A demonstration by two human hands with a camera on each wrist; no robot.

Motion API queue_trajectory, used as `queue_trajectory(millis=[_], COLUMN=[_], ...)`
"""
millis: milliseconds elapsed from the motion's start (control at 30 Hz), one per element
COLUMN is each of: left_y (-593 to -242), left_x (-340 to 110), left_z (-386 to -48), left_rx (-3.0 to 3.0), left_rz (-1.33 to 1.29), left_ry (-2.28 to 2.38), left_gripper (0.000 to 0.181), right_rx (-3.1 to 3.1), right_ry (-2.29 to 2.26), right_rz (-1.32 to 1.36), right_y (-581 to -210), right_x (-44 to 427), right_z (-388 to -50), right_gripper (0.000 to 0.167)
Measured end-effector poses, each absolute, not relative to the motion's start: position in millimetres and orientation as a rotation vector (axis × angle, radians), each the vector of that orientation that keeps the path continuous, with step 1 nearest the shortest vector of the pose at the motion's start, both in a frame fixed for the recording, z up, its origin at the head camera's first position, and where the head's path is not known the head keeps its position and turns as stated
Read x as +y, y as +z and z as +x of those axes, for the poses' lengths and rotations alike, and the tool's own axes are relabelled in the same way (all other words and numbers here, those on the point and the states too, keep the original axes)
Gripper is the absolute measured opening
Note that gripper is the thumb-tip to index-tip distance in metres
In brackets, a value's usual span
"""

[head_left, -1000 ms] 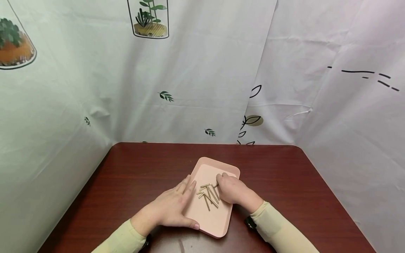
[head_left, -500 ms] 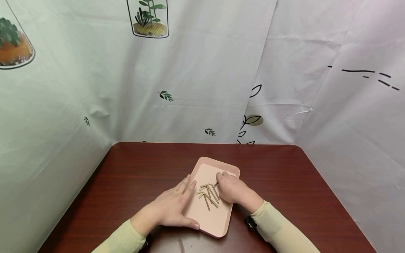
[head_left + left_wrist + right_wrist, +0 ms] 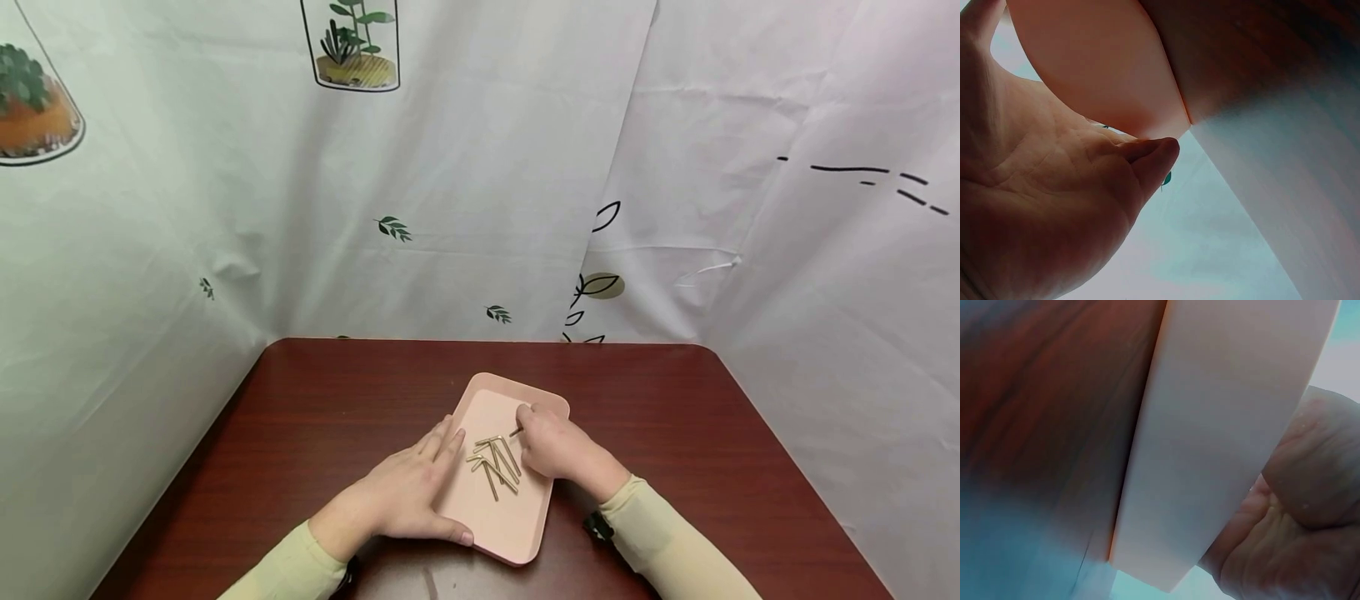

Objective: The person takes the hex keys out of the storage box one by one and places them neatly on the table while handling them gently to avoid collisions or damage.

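Note:
A pink tray (image 3: 517, 523) lies at an angle on the table, with several brass-coloured L-shaped hex keys (image 3: 507, 475) in a loose pile near its middle. My left hand (image 3: 408, 487) rests along the tray's left side, fingers extended and thumb at the near edge; in the left wrist view the palm (image 3: 1041, 169) faces the tray wall. Over the right part of the tray, my right hand (image 3: 558, 446) has curled fingers and pinches another hex key (image 3: 516, 432). Only a short dark end of that key shows. The right wrist view has the tray wall (image 3: 1216, 425) covering the fingertips.
The dark red wooden table (image 3: 337, 392) extends around the tray on all sides. White printed cloth (image 3: 480, 167) hangs behind the table and along both sides.
My right hand has shifted slightly right, and the end of the pinched hex key has moved a little up with it. The left hand, tray and pile have stayed put.

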State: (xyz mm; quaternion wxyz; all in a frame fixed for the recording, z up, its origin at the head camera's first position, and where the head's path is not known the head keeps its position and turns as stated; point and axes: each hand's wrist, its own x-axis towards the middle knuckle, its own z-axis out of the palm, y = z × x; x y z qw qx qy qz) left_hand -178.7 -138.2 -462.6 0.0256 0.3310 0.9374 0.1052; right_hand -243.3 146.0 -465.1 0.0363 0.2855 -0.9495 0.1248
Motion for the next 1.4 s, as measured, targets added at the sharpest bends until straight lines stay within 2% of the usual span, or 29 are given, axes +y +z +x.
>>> queue_trajectory(millis=[567, 1100, 1400], left_y=[-461, -461, -462], left_x=[-139, -138, -138], left_z=[-177, -178, -178], left_rx=[2.901, 2.894, 2.891], left_rz=[1.041, 1.026, 1.022], left_ry=[0.333, 0.324, 0.333], left_gripper=[0.14, 0.14, 0.14], right_rx=[-2.793, -2.948, -2.953], right_ry=[0.38, 0.484, 0.49], right_rz=[0.903, 0.651, 0.59], right_y=[-456, -436, -430], right_x=[155, 169, 184], right_z=[-246, -250, -257], right_gripper=[0.021, 0.025, 0.021])
